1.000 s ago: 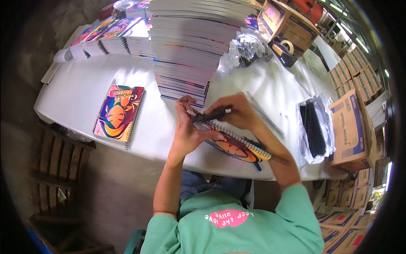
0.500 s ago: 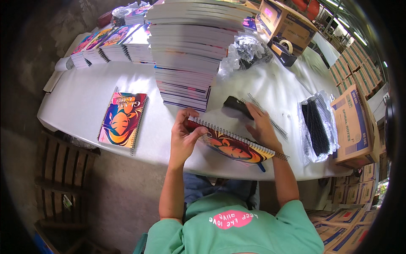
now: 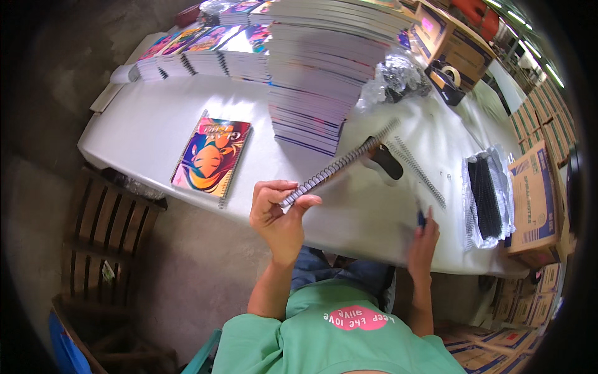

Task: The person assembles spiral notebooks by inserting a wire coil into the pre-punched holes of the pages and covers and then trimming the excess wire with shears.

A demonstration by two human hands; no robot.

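My left hand (image 3: 279, 215) pinches one end of a spiral notebook (image 3: 339, 163), which is held up on edge over the table. Its coil-bound spine faces up, and the far end is blurred. Above the table's front edge, my right hand (image 3: 425, 240) is closed on a slim blue-handled tool (image 3: 422, 218) whose tip is too smeared to make out. Beyond the raised notebook lies a black oblong object (image 3: 387, 162), partly hidden by it. Loose wire coils (image 3: 420, 171) rest beside that. Another spiral notebook (image 3: 212, 156) with a colourful cover lies flat at the left.
A tall stack of notebooks or page blocks (image 3: 311, 93) stands at the back middle. Bound notebooks (image 3: 205, 62) line the back left. Clear plastic wrapping (image 3: 398, 78), a tape dispenser (image 3: 446, 84), a bag of black coils (image 3: 486, 199) and a carton (image 3: 536, 202) occupy the right.
The notebook has swung so its far end points up and away, its cover turned from view. My right hand has left the black object, come nearer and taken hold of the blue-handled tool.
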